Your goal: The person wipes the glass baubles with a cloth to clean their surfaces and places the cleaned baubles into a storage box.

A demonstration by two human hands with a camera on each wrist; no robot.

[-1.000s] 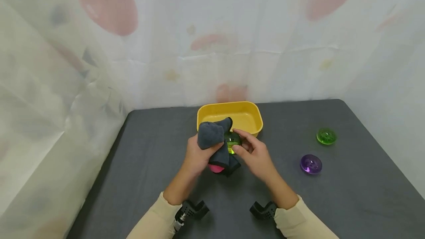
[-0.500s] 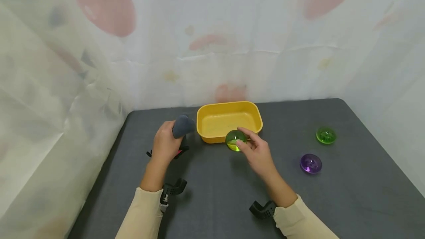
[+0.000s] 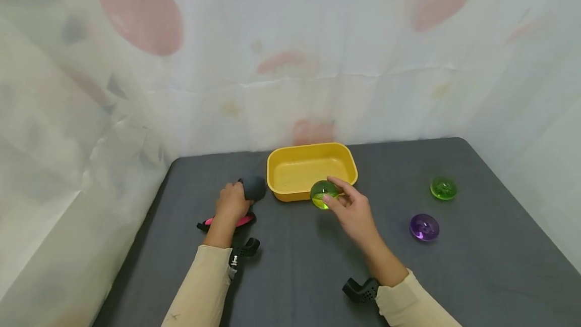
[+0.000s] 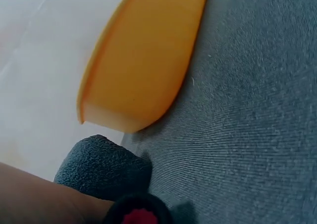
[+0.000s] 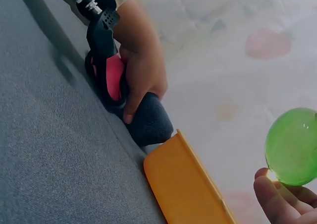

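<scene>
The right hand [image 3: 351, 211] pinches the green ball [image 3: 323, 194] beside the yellow tub [image 3: 277, 158]; the left hand [image 3: 231, 205] grips a grey cloth [image 3: 253, 187].

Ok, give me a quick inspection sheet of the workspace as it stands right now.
Surface: dark grey table, cloth-textured.
Job's things: green ball held off the table beside the yellow tub; grey cloth bunched on the table left of the tub, with a pink and black part under it.
Clutter: second green ball and purple ball at the right.
Grippers: right hand pinches the green ball; left hand grips the cloth.
Cables: nothing seen.
Surroundings: pale curtain with faded prints behind and at both sides.
</scene>
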